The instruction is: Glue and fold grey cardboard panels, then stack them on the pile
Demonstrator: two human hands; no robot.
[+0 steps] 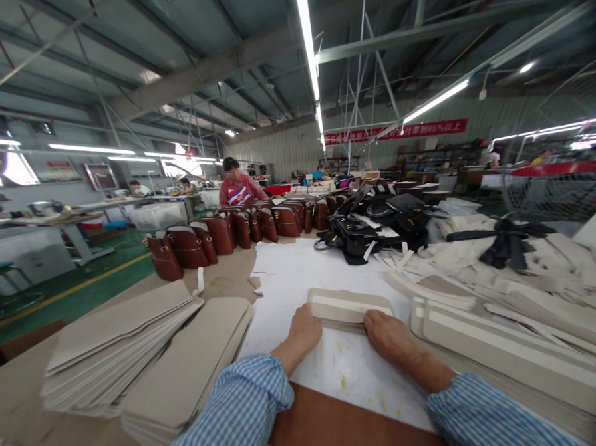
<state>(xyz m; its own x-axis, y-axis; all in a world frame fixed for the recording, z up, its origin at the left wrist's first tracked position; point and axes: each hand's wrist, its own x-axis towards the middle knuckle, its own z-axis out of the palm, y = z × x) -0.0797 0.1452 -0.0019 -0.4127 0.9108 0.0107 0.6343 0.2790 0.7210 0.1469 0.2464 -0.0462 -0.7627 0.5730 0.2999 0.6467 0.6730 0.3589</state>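
Blue checked sleeves (pixel 241 406) led to the left hand (pixel 303 331) and right hand (pixel 389 335), both gripping the near edge of a flat beige padded board (pixel 349 305) on white paper (pixel 300 270), with finished beige stacks (pixel 121 347) left and more boards (pixel 496 346) waiting right.

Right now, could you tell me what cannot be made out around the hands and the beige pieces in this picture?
- Fingertips of the left hand and right hand: head view, tucked against the beige piece, so the grip is unclear.
- Banner: writing too small.
- Stack of panels: count blurred at the edge.
- Brown bags: details too small.
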